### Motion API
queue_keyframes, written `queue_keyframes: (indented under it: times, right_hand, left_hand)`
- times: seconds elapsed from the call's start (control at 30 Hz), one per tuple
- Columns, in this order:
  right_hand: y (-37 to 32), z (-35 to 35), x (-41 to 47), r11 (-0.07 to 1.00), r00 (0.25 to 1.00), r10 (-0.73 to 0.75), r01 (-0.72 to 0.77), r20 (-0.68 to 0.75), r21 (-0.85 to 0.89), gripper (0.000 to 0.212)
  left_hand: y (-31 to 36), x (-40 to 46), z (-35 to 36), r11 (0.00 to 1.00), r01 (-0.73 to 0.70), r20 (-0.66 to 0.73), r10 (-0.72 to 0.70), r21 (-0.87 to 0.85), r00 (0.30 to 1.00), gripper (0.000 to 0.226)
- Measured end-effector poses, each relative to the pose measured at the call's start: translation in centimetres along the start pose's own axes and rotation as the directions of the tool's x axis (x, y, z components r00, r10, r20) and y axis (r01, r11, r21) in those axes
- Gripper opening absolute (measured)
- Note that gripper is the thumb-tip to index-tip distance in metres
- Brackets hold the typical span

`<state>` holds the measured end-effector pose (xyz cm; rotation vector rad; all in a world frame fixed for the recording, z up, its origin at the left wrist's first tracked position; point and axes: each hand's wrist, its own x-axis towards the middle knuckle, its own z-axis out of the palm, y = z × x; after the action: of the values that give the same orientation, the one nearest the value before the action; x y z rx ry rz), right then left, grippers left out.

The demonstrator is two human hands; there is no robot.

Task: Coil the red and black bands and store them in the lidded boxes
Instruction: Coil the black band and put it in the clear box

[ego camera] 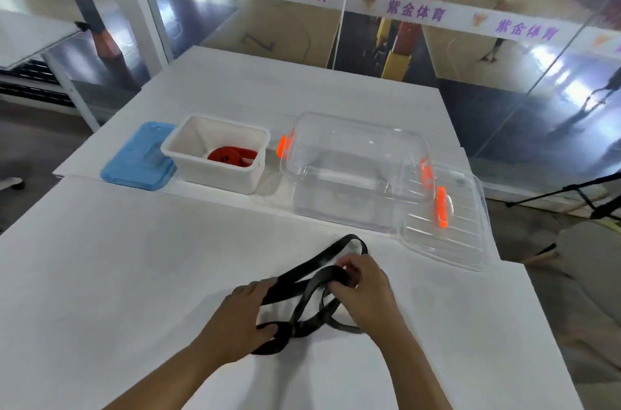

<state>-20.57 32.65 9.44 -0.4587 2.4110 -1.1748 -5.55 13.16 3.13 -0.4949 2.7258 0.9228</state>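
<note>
both hands (245, 312) on black band (302, 305), red band (232, 156) boxed

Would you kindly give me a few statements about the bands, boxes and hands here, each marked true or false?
1. The red band lies coiled inside the white box. True.
2. The blue lid is closed on the white box. False: it lies on the table beside that box.
3. Both the left hand and the right hand hold the black band. True.
4. The black band is already in the clear box. False: it is on the table in front of the boxes, still in loose loops.
5. The clear box has orange latches. True.
</note>
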Motion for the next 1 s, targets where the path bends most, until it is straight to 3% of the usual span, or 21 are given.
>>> queue_keyframes:
  times: [0.1,0.2,0.4,0.53,0.6,0.7,0.8,0.9,1.0]
  right_hand:
    - [-4.8,-1.0,0.2,0.995,0.995,-0.082,0.078,0.051,0.069,0.02]
    - [-9.5,-2.1,0.0,0.986,0.988,-0.127,0.115,0.092,0.123,0.031]
    - [-16.6,-3.5,-0.1,0.942,0.974,-0.222,0.201,0.051,0.267,0.045]
    - [-21.0,-4.4,-1.0,0.876,0.944,-0.327,0.282,0.05,0.392,0.027]
    - [-22.1,-4.6,-0.7,0.861,0.916,-0.398,0.354,0.051,0.365,0.015]
    - [-23.5,-4.4,0.0,0.847,0.883,-0.467,0.436,0.034,0.304,0.02]
    - [-25.0,-3.4,-0.1,0.783,0.873,-0.487,0.428,0.017,0.452,0.04]
    - [-25.9,-1.8,-0.6,0.775,0.88,-0.464,0.349,0.099,0.526,0.046]
    - [-26.6,-0.7,-1.2,0.786,0.879,-0.448,0.3,0.164,0.541,0.045]
  left_hand:
    - [4.9,-0.2,-3.9,0.962,-0.086,-0.027,0.082,-0.259,0.996,0.104]
    - [8.2,-0.8,-6.8,0.879,-0.176,-0.164,0.114,-0.444,0.98,0.08]
    - [11.9,-2.4,-11.6,0.841,-0.225,-0.275,0.096,-0.491,0.957,0.05]
    - [12.4,-3.1,-15.1,0.818,-0.263,-0.378,0.06,-0.512,0.924,0.028]
    - [12.4,-3.5,-17.0,0.789,-0.295,-0.419,0.053,-0.539,0.907,0.025]
    - [12.7,-4.4,-20.5,0.764,-0.311,-0.439,0.041,-0.565,0.898,0.025]
    - [13.0,-4.9,-23.6,0.783,-0.325,-0.519,0.003,-0.531,0.855,0.02]
    - [13.2,-5.1,-26.5,0.802,-0.307,-0.59,-0.07,-0.513,0.804,0.013]
    - [13.2,-5.5,-29.1,0.757,-0.312,-0.62,-0.153,-0.574,0.77,0.016]
